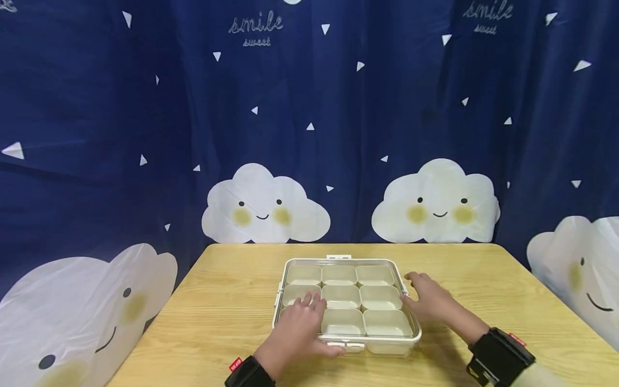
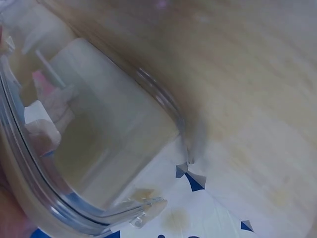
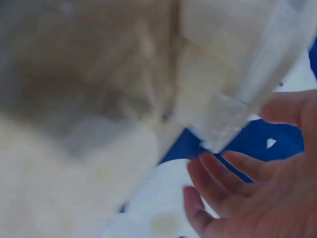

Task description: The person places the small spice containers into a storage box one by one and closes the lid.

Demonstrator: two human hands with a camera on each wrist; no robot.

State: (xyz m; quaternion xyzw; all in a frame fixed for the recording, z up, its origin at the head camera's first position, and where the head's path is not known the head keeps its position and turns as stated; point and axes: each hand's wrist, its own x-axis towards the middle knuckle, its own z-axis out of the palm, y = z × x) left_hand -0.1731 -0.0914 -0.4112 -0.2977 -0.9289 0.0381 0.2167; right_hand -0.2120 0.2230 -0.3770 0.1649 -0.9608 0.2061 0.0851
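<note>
Lid's on the box (image 1: 346,301), front latch under my left thumb. Left hand (image 1: 297,328) flat on lid; right hand (image 1: 427,299) open at side. Compartments empty.

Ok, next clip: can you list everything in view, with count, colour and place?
box: one, cream with a clear lid, middle of the table near the person.
trays: nine, cream, in a three-by-three grid inside the box.
latches: cream, one on the far edge, one on the near edge, one on the left side.
table: one, light wood, under the box.
curtain: dark blue with white smiling clouds, triangles and "smile sweet", behind the table.
wrist straps: two, black, one on each wrist.
left hand: flat on the lid's near-left part, thumb at the front latch.
right hand: fingers straight against the box's right edge.
</note>
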